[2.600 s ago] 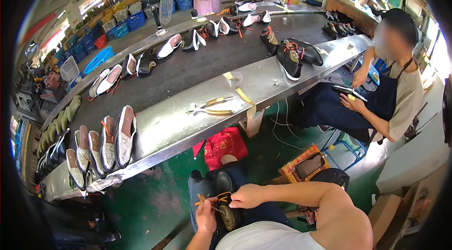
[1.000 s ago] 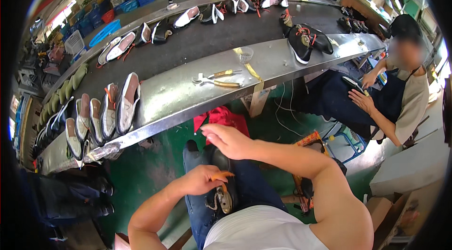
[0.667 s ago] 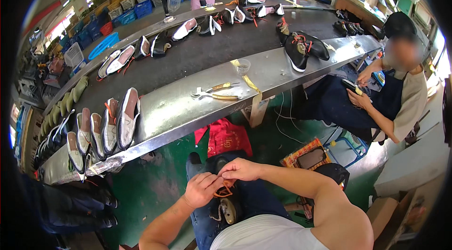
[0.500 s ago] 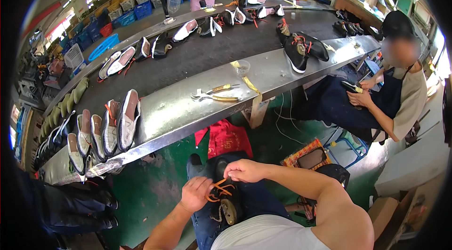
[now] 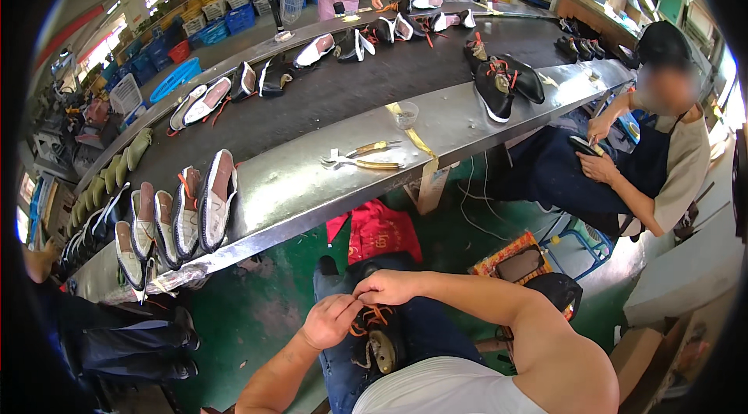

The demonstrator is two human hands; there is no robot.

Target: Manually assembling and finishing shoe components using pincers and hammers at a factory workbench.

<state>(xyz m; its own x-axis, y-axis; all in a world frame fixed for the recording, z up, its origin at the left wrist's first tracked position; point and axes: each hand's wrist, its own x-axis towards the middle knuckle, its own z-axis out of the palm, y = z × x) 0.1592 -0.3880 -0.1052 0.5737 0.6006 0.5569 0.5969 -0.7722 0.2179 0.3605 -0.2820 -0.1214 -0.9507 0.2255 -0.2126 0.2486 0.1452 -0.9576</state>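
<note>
A dark shoe (image 5: 386, 342) with orange laces rests on my lap, its heel end towards my body. Over its front, my left hand (image 5: 329, 320) and my right hand (image 5: 386, 288) meet, fingertips pinched together on the orange shoelace (image 5: 379, 314). The fingers mostly cover the lace between them. Loops of lace hang below my fingers across the shoe's upper. On the bench ahead lie pincers (image 5: 362, 161) with yellowish handles.
A metal-edged bench (image 5: 312, 141) curves ahead, with a line of pale shoes (image 5: 216, 200) at left and black shoes (image 5: 499, 91) at right. A small clear cup (image 5: 405, 114) stands near its edge. A seated co-worker (image 5: 662, 133) is at right; a red cloth (image 5: 382, 233) hangs below the bench.
My two hands have come together over the shoe; the lace that showed between them is now mostly covered. Across the bench, a standing person's hand has lowered towards the shoes.
</note>
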